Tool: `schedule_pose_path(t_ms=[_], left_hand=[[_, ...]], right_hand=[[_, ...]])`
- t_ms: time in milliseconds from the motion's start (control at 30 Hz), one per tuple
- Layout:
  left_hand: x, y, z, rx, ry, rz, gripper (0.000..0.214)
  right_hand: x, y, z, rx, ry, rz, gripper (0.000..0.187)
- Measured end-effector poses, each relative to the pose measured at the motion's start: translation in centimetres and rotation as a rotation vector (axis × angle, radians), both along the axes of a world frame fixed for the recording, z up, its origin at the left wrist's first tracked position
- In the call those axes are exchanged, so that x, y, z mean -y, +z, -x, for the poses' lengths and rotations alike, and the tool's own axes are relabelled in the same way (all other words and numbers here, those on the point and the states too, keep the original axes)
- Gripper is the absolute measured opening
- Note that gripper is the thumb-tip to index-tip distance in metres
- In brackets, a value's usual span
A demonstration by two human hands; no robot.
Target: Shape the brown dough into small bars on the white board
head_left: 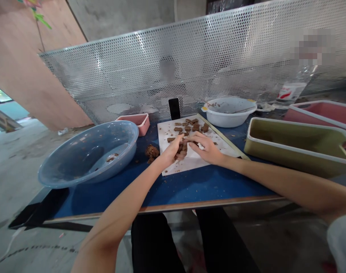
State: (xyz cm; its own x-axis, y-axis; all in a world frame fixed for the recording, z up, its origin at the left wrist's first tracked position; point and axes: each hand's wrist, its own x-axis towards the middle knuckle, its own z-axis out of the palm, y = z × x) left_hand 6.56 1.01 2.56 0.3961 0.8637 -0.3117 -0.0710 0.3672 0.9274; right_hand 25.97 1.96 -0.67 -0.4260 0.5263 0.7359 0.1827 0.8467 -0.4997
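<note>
A white cutting board (195,159) lies on the blue table, scattered with several small brown pieces (190,126). My left hand (171,151) is curled around a cluster of brown pieces (182,150) at the board's middle. My right hand (206,147) meets it from the right, fingers pinched on the same cluster. A brown lump (152,151) sits on the table just left of the board.
A large blue basin (76,167) stands at the left, a pink tray (141,120) behind it. A phone (174,109) leans on the perforated metal screen. A white bowl (229,118), a plastic bottle (294,89), an olive tray (298,151) and a pink tray (326,112) fill the right.
</note>
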Motion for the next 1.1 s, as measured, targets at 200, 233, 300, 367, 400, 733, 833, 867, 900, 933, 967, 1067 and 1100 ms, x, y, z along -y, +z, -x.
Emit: schedule_pose_path(t_ms=[200, 233, 300, 367, 400, 733, 833, 867, 900, 933, 967, 1067, 1100], left_hand=[[0.2, 0.2, 0.4, 0.097, 0.051, -0.190, 0.069], [0.2, 0.1, 0.4, 0.125, 0.068, -0.221, 0.065], [0.2, -0.1, 0.5, 0.163, 0.089, -0.255, 0.052], [0.0, -0.4, 0.5, 0.200, 0.109, -0.276, 0.046], [-0.1, -0.5, 0.5, 0.220, 0.130, -0.282, 0.047], [-0.6, 1.1, 1.3, 0.332, 0.445, -0.243, 0.045], [-0.5, 1.8, 1.7, 0.349, 0.430, -0.293, 0.051], [-0.5, 1.9, 1.9, 0.350, 0.438, -0.286, 0.050], [-0.6, 2.0, 2.1, 0.346, 0.450, -0.266, 0.049], [-0.7, 2.1, 2.2, 0.338, 0.464, -0.236, 0.047], [-0.9, 2.1, 2.4, 0.326, 0.477, -0.204, 0.045], [-1.5, 1.7, 2.7, 0.287, 0.494, -0.155, 0.030], [-1.7, 1.5, 2.7, 0.280, 0.481, -0.162, 0.026]], right_hand=[[-0.1, -0.6, 0.0, 0.004, -0.072, -0.060, 0.031], [-0.1, -0.7, 0.0, -0.001, -0.077, -0.063, 0.031], [0.0, -0.6, 0.0, -0.015, -0.085, -0.072, 0.031], [0.2, -0.5, 0.0, -0.028, -0.082, -0.086, 0.031], [0.3, -0.5, 0.0, -0.032, -0.080, -0.094, 0.031], [0.3, -0.5, -0.1, 0.000, -0.093, -0.104, 0.032], [0.5, -0.6, -0.1, 0.033, -0.063, -0.132, 0.033], [0.5, -0.6, -0.2, 0.051, -0.054, -0.138, 0.034], [0.6, -0.6, -0.2, 0.070, -0.046, -0.143, 0.035], [0.6, -0.6, -0.2, 0.090, -0.041, -0.143, 0.036], [0.7, -0.6, -0.2, 0.105, -0.039, -0.143, 0.037], [0.7, -0.7, -0.2, 0.129, -0.040, -0.150, 0.039], [0.7, -0.7, -0.2, 0.134, -0.041, -0.154, 0.039]])
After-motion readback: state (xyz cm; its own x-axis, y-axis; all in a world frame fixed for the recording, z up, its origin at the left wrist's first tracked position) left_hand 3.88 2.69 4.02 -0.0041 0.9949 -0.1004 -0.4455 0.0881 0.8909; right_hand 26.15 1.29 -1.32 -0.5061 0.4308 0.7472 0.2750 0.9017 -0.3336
